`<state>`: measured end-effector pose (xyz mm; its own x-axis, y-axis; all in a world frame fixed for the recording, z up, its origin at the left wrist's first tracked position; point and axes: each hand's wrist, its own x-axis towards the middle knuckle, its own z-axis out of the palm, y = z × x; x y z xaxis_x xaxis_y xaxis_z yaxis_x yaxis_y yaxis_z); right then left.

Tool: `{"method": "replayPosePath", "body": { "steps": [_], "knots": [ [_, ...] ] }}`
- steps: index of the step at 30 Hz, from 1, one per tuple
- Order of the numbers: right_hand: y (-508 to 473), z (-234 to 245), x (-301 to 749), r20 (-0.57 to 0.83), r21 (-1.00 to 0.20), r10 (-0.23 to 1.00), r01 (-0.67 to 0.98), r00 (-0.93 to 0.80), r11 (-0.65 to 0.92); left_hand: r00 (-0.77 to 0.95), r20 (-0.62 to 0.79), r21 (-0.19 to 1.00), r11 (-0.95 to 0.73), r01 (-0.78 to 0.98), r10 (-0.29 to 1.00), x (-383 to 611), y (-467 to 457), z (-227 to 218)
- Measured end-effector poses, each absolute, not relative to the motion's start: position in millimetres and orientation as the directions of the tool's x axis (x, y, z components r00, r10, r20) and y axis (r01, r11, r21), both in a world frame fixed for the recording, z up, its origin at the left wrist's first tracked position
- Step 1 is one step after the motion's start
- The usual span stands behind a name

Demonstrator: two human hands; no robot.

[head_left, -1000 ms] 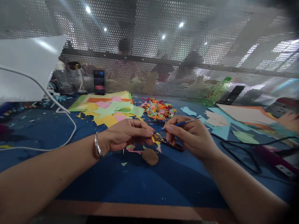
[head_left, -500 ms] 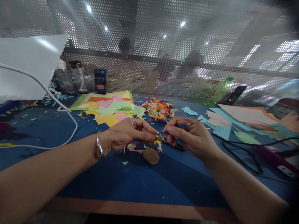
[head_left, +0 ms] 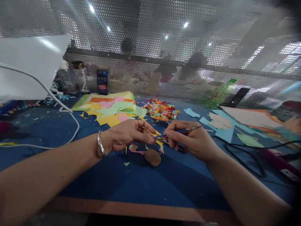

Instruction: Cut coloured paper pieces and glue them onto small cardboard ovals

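Observation:
My right hand is closed in a pinch on a thin blue stick, pen-like, with a darker pointed end to the right. The stick's left end meets the fingertips of my left hand, which wears a silver bangle. Those fingers are curled together; anything small between them is hidden. Just below lies a brown rounded piece that looks like cardboard. Beneath my right hand, partly covered, is a dark handle, perhaps of scissors. Pink and green paper scraps lie near the brown piece.
Coloured paper sheets and a heap of small folded paper pieces lie behind my hands. A phone stands upright at the back. A white cable runs left, black cables right. A perforated screen closes the back.
The stick has tilted a little flatter, and its left end sits slightly lower at my left fingertips. My left index fingertip has lifted slightly from the thumb. The view has shifted slightly.

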<state>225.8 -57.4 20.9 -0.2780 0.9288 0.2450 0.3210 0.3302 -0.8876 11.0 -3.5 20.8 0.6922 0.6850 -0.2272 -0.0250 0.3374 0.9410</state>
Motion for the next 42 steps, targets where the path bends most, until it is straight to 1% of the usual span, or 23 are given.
{"method": "replayPosePath", "body": {
  "steps": [3,7,12,19,27,36,42],
  "knots": [
    [-57.0,20.8,226.6,0.257,-0.881,0.923,0.322,-0.287,0.346,0.686,-0.260,0.924,0.382,-0.028,0.680,10.9,-2.3,23.5],
    [-56.1,21.3,226.6,0.259,-0.885,0.922,0.312,-0.288,0.346,0.699,-0.250,0.926,0.376,-0.029,0.670,10.3,-0.6,25.2],
    [-57.2,22.5,225.8,0.256,-0.881,0.923,0.324,-0.286,0.345,0.699,-0.278,0.923,0.384,0.006,0.658,7.9,1.1,22.7],
    [-58.7,24.6,225.4,0.218,-0.875,0.921,0.353,-0.324,0.332,0.742,-0.242,0.926,0.377,-0.016,0.625,8.4,1.1,19.3],
    [-56.8,23.6,223.0,0.189,-0.877,0.934,0.375,-0.304,0.300,0.731,-0.259,0.929,0.369,0.010,0.632,9.0,-0.2,22.2],
    [-57.6,22.4,223.7,0.195,-0.876,0.936,0.377,-0.292,0.300,0.706,-0.288,0.925,0.379,0.031,0.646,9.6,-1.4,24.3],
    [-55.8,18.3,226.0,0.207,-0.888,0.943,0.355,-0.260,0.293,0.728,-0.235,0.955,0.292,0.050,0.644,9.1,0.3,20.9]
  ]
}}
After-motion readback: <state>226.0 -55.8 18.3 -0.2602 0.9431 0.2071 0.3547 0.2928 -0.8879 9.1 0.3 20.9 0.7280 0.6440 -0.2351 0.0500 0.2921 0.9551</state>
